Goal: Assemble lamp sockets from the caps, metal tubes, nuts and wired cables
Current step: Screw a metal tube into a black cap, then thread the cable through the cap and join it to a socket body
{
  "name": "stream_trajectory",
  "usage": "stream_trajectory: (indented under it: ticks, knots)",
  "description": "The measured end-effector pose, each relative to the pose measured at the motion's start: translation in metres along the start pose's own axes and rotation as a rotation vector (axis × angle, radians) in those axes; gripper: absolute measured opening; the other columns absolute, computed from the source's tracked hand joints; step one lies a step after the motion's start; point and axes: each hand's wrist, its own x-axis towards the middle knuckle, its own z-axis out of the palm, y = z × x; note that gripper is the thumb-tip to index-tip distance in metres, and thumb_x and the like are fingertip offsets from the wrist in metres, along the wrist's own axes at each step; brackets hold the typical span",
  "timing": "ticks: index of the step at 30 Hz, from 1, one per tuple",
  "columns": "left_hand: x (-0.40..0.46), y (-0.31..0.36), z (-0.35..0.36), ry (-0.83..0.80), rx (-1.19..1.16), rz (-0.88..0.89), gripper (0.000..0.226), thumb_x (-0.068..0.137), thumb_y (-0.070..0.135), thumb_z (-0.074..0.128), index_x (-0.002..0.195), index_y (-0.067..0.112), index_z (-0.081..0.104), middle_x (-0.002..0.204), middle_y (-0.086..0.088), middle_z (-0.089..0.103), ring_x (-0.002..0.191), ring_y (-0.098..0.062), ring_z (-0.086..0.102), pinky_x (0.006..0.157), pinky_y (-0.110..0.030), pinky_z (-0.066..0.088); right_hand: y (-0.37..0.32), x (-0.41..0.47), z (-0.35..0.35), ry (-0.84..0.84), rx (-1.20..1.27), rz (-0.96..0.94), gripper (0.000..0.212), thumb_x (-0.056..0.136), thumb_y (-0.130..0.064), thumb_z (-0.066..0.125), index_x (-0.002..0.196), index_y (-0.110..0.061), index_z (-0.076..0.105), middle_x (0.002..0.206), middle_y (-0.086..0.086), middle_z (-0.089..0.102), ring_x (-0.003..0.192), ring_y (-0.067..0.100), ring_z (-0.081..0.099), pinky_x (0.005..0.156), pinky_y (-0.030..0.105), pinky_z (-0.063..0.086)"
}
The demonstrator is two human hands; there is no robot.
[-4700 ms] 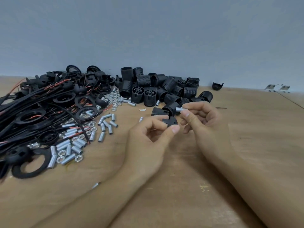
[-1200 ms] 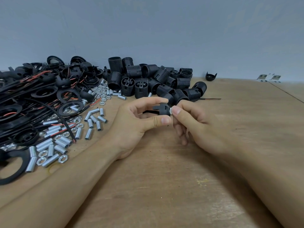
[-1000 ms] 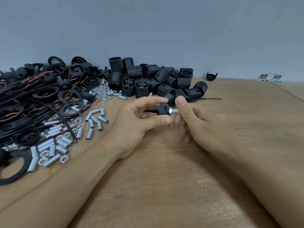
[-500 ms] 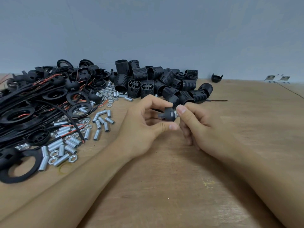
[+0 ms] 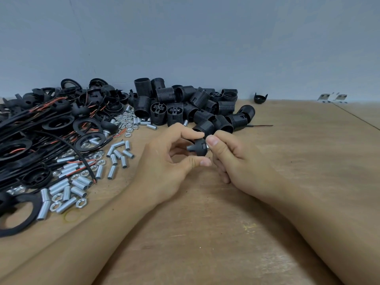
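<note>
The cap [image 5: 199, 147] is held above the bench [image 5: 205, 233], between the two hands, its narrow neck pointing toward the left palm and its wide rim toward the right hand. It is judged to be light, rigid moulded plastic, smooth enough to spin in a loose pinch, so it is best taken by the ridged rim, where it is gripped now. The left hand [image 5: 164, 167] is closed on it, with the forefinger over the top and the thumb beneath. Only a sliver of the tube [image 5: 208, 148] shows at the cap's open side; it is judged stiff, small and slippery, and easily cross-threaded if driven crooked. The right hand [image 5: 236, 161] is curled against that end, with the thumb tip [image 5: 212, 140] over it; a pinch on the tube is likely, though the contact itself is hidden. Compared with the frame one second back, when a clear length of bright tube stood out between cap and right thumb, nearly all of it is now sunk into the cap, which suggests it has been screwed home. The cap has also been turned, so that its neck is now seen toward the left palm. Beyond the hands lie the sockets [image 5: 193, 108]; left of the left hand lie loose tubes [image 5: 118, 155], nuts [image 5: 81, 202] and the wired cables [image 5: 30, 136].
</note>
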Motion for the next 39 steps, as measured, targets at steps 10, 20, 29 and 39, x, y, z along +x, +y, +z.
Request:
stream_trajectory:
  ticks: [10,20,29,39]
  knots:
    - [0.001,0.006,-0.026,0.131,0.6,-0.01,0.037,0.087,0.056,0.063,0.108,0.026,0.057,0.095,0.012,0.06,0.076,-0.009,0.056,0.062,-0.031,0.044,0.004,0.003,0.004,0.124,0.045,0.087,0.047,0.103,-0.04,0.042,0.07,-0.007,0.045,0.05,-0.006,0.042,0.045,0.012,0.042,0.048,0.035,0.038]
    - [0.008,-0.013,-0.111,0.282,1.334,-0.894,0.034,0.095,0.02,0.053,0.124,0.002,0.051,0.131,-0.031,0.047,0.123,-0.047,0.037,0.101,-0.048,0.033,0.004,0.002,0.006,0.082,0.13,0.138,0.046,0.102,-0.038,0.043,0.073,-0.004,0.053,0.052,0.007,0.047,0.043,0.014,0.044,0.043,0.025,0.039]
    - [0.01,-0.011,-0.12,0.612,0.979,-0.62,0.029,0.085,0.014,0.062,0.113,0.01,0.069,0.101,-0.015,0.07,0.111,-0.044,0.054,0.091,-0.049,0.044,0.004,0.001,0.005,0.07,0.134,0.145,0.046,0.1,-0.043,0.045,0.074,-0.006,0.056,0.052,0.007,0.052,0.042,0.015,0.047,0.043,0.024,0.041]
    - [0.013,0.017,-0.05,0.57,0.172,-0.119,0.025,0.091,0.006,0.051,0.097,0.015,0.072,0.085,0.005,0.076,0.088,-0.011,0.073,0.082,-0.026,0.058,0.003,0.002,0.005,0.092,0.18,0.138,0.043,0.102,-0.04,0.045,0.074,-0.008,0.057,0.052,0.004,0.054,0.042,0.014,0.047,0.043,0.026,0.041]
